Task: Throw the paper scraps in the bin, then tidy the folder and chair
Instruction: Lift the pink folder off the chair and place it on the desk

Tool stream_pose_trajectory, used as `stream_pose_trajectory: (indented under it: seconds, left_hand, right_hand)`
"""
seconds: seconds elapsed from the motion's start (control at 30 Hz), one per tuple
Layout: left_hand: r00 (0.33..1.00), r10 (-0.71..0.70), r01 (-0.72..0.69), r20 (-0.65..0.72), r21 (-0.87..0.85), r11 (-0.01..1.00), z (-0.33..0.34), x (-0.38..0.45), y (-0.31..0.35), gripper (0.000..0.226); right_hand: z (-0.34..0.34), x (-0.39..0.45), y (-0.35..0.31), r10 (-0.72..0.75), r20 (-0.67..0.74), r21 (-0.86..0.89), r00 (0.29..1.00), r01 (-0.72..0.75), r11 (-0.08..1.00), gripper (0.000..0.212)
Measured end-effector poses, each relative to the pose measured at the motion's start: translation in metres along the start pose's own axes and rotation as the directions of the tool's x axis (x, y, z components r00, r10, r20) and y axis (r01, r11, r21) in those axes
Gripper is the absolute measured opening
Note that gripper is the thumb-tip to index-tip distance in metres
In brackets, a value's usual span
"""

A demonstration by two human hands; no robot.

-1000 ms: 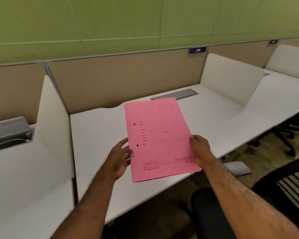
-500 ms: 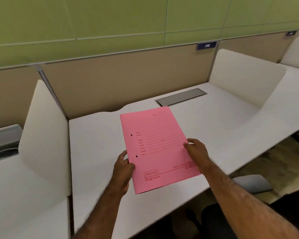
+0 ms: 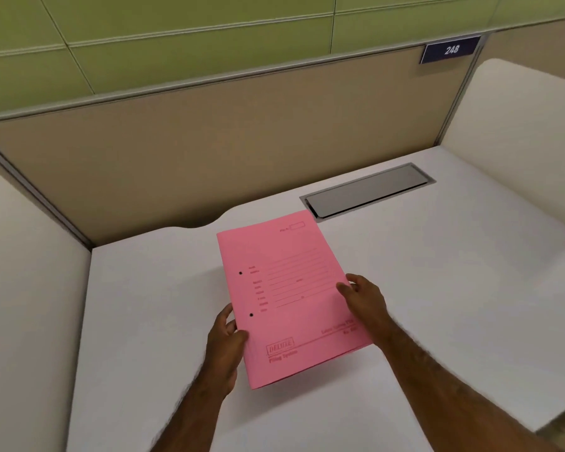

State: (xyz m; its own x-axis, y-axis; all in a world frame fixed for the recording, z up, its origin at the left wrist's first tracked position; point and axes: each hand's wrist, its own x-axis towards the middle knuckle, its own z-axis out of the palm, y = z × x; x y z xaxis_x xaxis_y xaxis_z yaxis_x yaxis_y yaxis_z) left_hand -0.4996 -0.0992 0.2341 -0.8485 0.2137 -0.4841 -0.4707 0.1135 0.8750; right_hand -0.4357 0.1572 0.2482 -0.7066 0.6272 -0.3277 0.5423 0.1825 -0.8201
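Both hands were on the pink folder [image 3: 287, 298], closed cover up, over the white desk [image 3: 150, 288]. Left hand [image 3: 224, 345] was pinched on the spine edge just below the lower punch hole, thumb on top, fingers underneath. Right hand [image 3: 364, 303] was clamped on the opposite long edge, roughly mid-height, fingertips [image 3: 343, 287] curled over the cover. So a two-point hold across the width, slightly staggered: the left grip sat nearer the person than the right.

Folder was skewed, far end swung left of the line between the grips. Its far corner lay just short of the grey cable tray lid [image 3: 367, 190]. Couldn't tell if the near edge was touching the desk or floating just above it.

Judgement: this was the folder-tidying step. No scraps, bin or chair in view, so can't confirm those parts.

To do it well:
- Lower the far end first, then let the near edge down, so it lands flat without flapping open.
- Square it off the straight front edge of the desk, rotating about the left pinch.
- Keep it clear of the tray lid.
- Release the right grip last; that side is the open edge and could splay.
- Thin card, flexes easily: light pinch only, no creasing.
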Motion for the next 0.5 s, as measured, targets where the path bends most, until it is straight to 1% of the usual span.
stream_pose_trajectory:
  seconds: [0.27,0.4,0.5]
  left_hand:
    - [0.995,-0.061,0.060,-0.077,-0.018,0.998,0.042,0.100,0.026,0.058]
    - [0.991,-0.076,0.076,-0.111,-0.006,0.997,0.054,0.147,0.028,0.050]
    - [0.986,-0.090,0.096,-0.142,0.043,0.994,0.059,0.175,0.026,0.042]
  right_hand:
    - [0.012,0.124,-0.017,0.048,0.065,-0.023,0.997,-0.047,0.999,0.041]
    - [0.026,0.172,-0.021,0.046,0.095,-0.031,0.994,-0.043,0.999,0.041]
    - [0.036,0.199,-0.020,0.053,0.120,-0.033,0.991,-0.049,0.998,0.042]
